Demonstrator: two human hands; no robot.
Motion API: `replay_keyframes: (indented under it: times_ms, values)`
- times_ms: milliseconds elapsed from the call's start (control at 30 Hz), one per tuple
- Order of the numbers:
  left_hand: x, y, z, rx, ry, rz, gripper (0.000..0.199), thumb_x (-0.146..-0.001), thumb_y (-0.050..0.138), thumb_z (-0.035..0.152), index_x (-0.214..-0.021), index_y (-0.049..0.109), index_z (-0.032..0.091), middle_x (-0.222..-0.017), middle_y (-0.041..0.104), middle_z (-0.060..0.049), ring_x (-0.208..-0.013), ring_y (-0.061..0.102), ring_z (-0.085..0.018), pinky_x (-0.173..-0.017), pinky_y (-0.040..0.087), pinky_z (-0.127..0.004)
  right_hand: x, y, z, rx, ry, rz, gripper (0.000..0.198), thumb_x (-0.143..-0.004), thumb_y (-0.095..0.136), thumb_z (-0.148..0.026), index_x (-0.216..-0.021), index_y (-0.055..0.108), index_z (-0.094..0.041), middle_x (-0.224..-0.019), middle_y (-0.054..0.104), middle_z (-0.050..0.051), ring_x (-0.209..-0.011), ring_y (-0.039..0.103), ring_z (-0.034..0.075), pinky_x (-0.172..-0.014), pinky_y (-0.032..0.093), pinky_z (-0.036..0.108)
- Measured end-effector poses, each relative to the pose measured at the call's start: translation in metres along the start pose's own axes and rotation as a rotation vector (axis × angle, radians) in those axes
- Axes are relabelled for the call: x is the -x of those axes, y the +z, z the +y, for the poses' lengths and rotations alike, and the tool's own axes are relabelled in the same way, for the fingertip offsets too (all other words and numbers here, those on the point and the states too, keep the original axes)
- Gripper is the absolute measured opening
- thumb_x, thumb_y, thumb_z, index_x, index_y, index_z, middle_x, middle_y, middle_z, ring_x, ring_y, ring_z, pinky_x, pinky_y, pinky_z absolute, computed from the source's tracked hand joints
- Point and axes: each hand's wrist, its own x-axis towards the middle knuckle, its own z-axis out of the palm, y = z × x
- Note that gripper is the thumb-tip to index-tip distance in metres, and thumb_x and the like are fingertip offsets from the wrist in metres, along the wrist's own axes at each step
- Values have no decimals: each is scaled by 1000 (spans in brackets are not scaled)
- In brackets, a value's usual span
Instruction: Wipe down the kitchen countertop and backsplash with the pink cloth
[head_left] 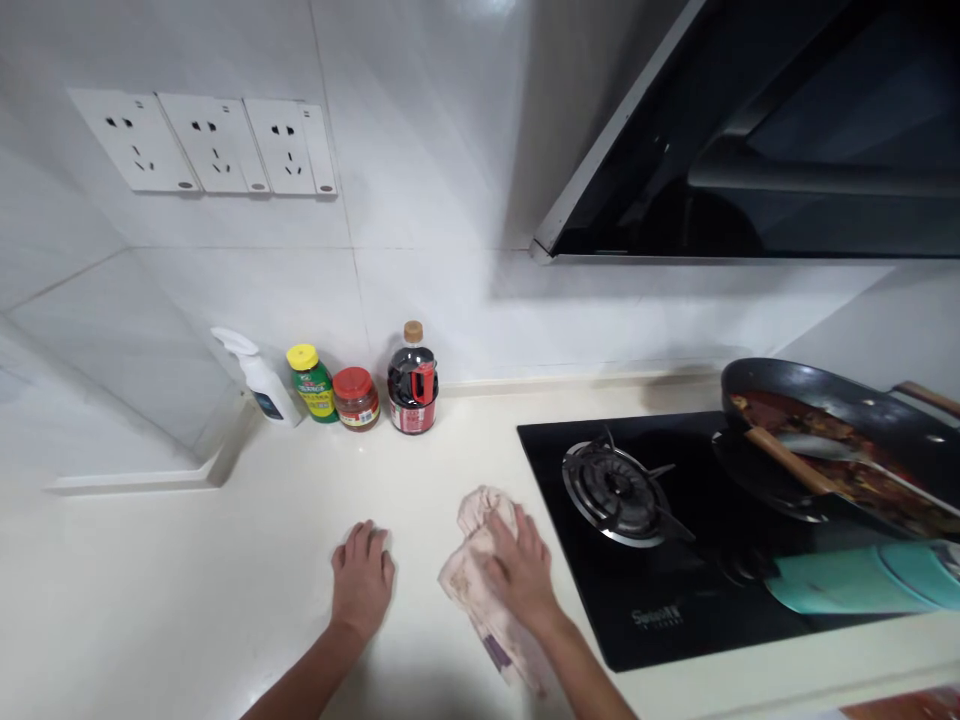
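My right hand (pixel 521 572) presses down on a crumpled pale pink cloth (pixel 472 580), its fingers bent over the upper part. The cloth has brownish stains and a dark patch near its lower end, and it lies on the white countertop (pixel 247 590) just left of the stove. My left hand (pixel 363 580) rests on the counter to the left of the cloth, apart from it. Its fingers are slightly bent and a little apart, with nothing visible in them.
Against the wall stand a white spray bottle (pixel 264 385), a green yellow-capped bottle (pixel 315 388), a red-lidded jar (pixel 356 402) and a dark sauce bottle (pixel 412 385). On the right, the black gas stove (pixel 645 600) holds a wok (pixel 810 385) of food and a teal object (pixel 847 582), under a range hood (pixel 750 180).
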Motion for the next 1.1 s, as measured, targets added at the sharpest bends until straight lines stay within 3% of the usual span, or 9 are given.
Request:
replay_keyframes:
  times_ms: [100,233,433,567,633,733,933,1100]
  values:
    - [1,1,-1,-5,1,-3,38,-96,43,17,-125,67,16,-138,63,-16,-135,51,-32,-105,39,-49,-3,22,-34,77,-102,-50,51,-94,60,-43,-144,56,-34,-166,22,8,-153,11,41,-117,23,65]
    - [2,4,-4,-17,-14,1,39,-97,41,21,-125,68,18,-138,64,-15,-134,51,-31,-105,40,-49,-58,25,-52,53,-249,-82,46,-97,57,-46,-143,56,-37,-166,25,5,-152,14,36,-118,18,61]
    - [2,6,-5,-39,-20,-5,40,-97,41,26,-126,68,20,-140,63,-14,-134,52,-29,-106,40,-49,-183,3,-16,174,-15,37,46,-98,56,-43,-143,57,-31,-161,34,12,-147,22,40,-115,19,64]
    - [-1,1,-4,-39,-31,-32,40,-97,41,27,-126,68,21,-140,63,-14,-135,52,-29,-107,40,-49,-211,-7,7,213,20,101,40,-99,57,-40,-137,61,-28,-154,42,14,-141,30,39,-114,18,65]
    - [-3,-1,-2,-35,-39,-49,40,-97,41,28,-126,68,20,-140,63,-14,-135,52,-29,-107,40,-50,-197,-10,9,202,23,111,37,-101,54,-39,-134,63,-27,-151,45,13,-138,32,37,-113,22,62]
    - [-5,-3,0,-37,-57,-67,41,-97,40,29,-126,68,19,-140,62,-15,-134,52,-30,-108,39,-50,-149,-15,10,195,25,123,35,-102,52,-38,-132,64,-26,-149,47,12,-137,34,36,-110,28,57]
    - [-9,-5,4,-51,-68,-78,42,-100,36,28,-128,66,18,-143,59,-16,-137,47,-30,-110,36,-50,12,-26,30,190,42,126,30,-99,55,-35,-128,65,-32,-146,51,9,-139,34,35,-108,31,58]
    - [-12,-6,8,-67,-76,-107,42,-101,33,29,-128,64,18,-144,56,-16,-139,44,-29,-112,34,-51,138,-29,51,164,83,153,24,-97,55,-34,-116,69,-33,-141,54,8,-132,41,35,-100,40,54]
